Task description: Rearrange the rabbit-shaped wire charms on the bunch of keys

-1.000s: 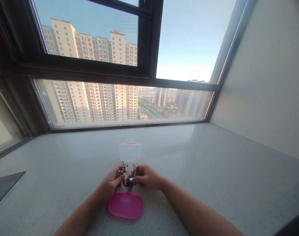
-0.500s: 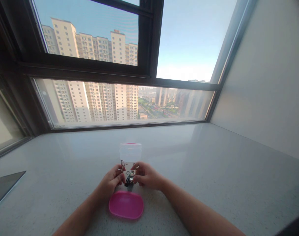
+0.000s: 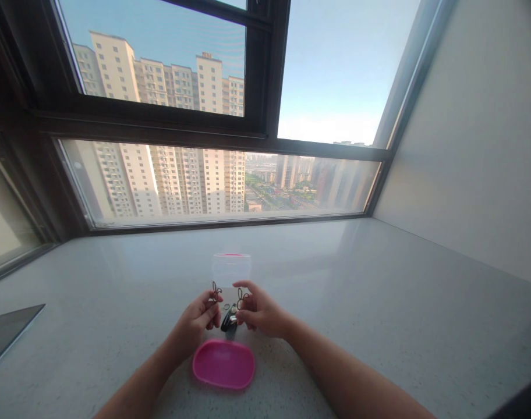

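Observation:
My left hand (image 3: 201,317) pinches a thin brown looped band (image 3: 216,291), which looks like a hair tie, upright at its fingertips. A similar brown looped band (image 3: 240,298) is between the thumb and fingers of my right hand (image 3: 260,308), whose index finger stretches out above it. Between the hands lies a dark, shiny object (image 3: 228,319) with light metallic parts, perhaps a clip; its kind is unclear. A small ring (image 3: 226,306) lies just behind it. Nearest to me is a pink shallow lid (image 3: 224,365), inner side up.
A clear plastic box (image 3: 232,266) with a pink edge stands behind my hands on the pale speckled counter (image 3: 353,302). A dark flat device (image 3: 12,331) lies at the left edge. The window frame (image 3: 230,226) bounds the back, a white wall (image 3: 470,145) the right.
My left hand has shifted slightly left with its brown band. My right index finger has straightened and lifted away from the band, which now shows more fully.

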Tool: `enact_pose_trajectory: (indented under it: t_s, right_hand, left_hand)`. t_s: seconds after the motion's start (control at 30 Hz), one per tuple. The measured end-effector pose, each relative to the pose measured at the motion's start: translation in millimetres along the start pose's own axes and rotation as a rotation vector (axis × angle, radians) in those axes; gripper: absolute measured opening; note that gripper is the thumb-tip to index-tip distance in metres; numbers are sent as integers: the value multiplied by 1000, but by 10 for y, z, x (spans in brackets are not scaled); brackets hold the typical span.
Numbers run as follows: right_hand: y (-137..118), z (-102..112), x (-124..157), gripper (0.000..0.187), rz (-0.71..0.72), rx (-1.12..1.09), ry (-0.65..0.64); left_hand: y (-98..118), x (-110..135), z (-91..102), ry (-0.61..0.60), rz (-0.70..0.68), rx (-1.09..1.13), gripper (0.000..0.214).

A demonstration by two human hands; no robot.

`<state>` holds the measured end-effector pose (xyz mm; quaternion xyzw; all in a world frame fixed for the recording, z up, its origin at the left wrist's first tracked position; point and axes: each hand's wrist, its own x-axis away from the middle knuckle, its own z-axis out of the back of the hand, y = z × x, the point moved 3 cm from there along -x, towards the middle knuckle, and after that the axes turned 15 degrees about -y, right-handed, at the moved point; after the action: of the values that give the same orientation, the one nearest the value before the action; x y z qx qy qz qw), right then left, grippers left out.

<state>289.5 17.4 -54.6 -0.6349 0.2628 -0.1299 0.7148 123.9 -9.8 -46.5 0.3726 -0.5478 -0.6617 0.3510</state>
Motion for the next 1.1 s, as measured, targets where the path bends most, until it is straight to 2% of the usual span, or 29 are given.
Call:
enact_pose_trajectory:
  t_s: [0.27,0.7,1.1]
  right_hand:
    - [44,12,-7,58,-17,14,-9]
    - [24,10,3,60,-68,33,-6]
    - [63,23,0,59,-54,29,-14]
  left_hand:
    - [-66,2,-88,-107,86,109,25]
    - [-64,-8,-76,-63,42,145,30]
    - [-83,-23,-55,-24,39,267,29]
